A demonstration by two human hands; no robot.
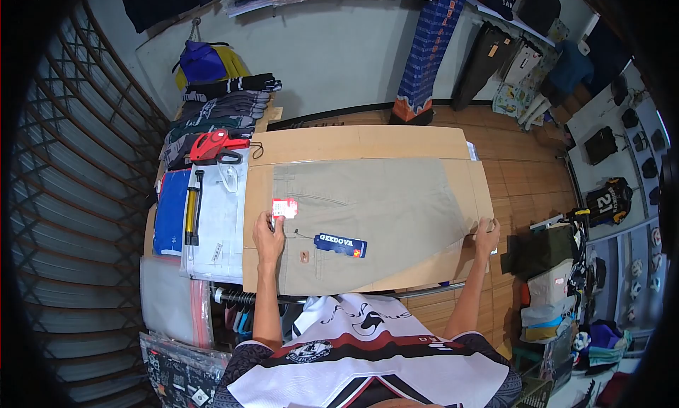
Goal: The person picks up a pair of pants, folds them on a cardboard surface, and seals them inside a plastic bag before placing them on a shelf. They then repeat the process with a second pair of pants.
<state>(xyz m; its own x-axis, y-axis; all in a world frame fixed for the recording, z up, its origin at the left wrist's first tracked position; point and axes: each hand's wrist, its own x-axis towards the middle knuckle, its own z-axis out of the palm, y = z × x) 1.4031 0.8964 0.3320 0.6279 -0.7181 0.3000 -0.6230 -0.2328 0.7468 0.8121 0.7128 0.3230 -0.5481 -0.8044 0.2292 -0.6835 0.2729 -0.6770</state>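
Observation:
A pair of khaki pants (382, 203) lies flat and folded on a cardboard sheet (353, 143), with the waistband to the left. A blue GEEDOVA label (340, 245) hangs from it by a string, and a red and white price tag (285, 208) sits at the waist. My left hand (269, 238) is closed on the waistband edge, thumb on top, just below the price tag. At the far right, my right hand (486, 235) has its fingers curled at the leg-end corner of the pants, by the cardboard's edge. What lies under its fingers is partly hidden.
Left of the cardboard are a red tape dispenser (218, 146), a yellow and black hand pump (192, 208) and a blue packet (172, 211). Folded clothes (223, 111) are stacked behind. A metal rail (424, 290) runs along the near side. Bagged goods (552, 284) stand at right.

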